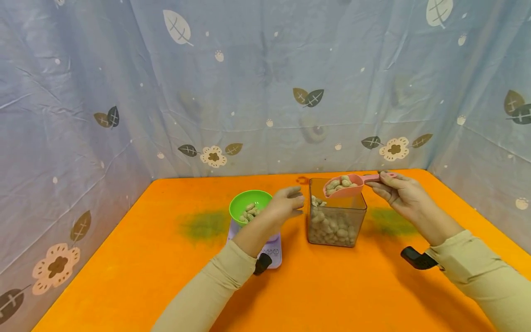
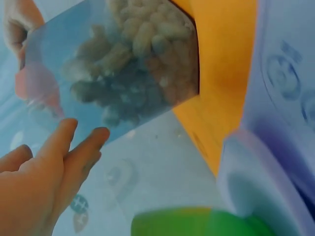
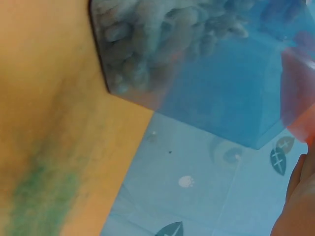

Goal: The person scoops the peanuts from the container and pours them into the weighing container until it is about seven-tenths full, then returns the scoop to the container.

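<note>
My right hand (image 1: 400, 193) grips the handle of a pink scoop (image 1: 356, 184) loaded with peanuts in their shells (image 1: 341, 183). The scoop is at the top of a clear, smoky bin (image 1: 336, 226), which holds many more peanuts in its lower part. My left hand (image 1: 286, 205) hovers left of the bin with its fingers extended toward the bin's wall, holding nothing. Behind that hand and to its left, a green bowl (image 1: 239, 201) with several peanuts sits on a lilac kitchen scale (image 1: 275, 258). My left forearm hides part of the scale and bowl.
An orange cloth (image 1: 166, 267) with green stains covers the table. Blue curtains (image 1: 257, 69) with leaf and flower prints enclose the back and both sides. A dark wrist mount (image 1: 416, 258) juts out below each sleeve.
</note>
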`<state>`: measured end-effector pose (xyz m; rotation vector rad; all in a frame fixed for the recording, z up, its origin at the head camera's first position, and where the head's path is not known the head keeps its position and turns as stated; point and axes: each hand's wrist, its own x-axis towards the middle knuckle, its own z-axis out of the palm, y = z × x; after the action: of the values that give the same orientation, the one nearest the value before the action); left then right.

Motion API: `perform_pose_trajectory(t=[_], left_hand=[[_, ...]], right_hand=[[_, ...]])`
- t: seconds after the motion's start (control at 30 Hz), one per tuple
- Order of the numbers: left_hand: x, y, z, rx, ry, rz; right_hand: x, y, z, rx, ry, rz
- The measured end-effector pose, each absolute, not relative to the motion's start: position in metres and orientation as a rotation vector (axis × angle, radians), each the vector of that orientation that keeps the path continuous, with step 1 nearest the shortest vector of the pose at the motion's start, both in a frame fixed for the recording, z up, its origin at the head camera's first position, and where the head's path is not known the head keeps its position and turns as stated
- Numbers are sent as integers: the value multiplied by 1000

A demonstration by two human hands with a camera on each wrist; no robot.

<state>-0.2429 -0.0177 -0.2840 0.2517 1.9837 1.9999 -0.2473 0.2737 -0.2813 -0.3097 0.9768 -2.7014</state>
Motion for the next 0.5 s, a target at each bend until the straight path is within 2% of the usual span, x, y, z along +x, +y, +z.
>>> perform_pose_trajectory(t=[0.5], left_hand=[[-227, -76, -262, 228, 2214, 2031]], right_hand=[[-248, 244, -256, -378, 1004, -2669]])
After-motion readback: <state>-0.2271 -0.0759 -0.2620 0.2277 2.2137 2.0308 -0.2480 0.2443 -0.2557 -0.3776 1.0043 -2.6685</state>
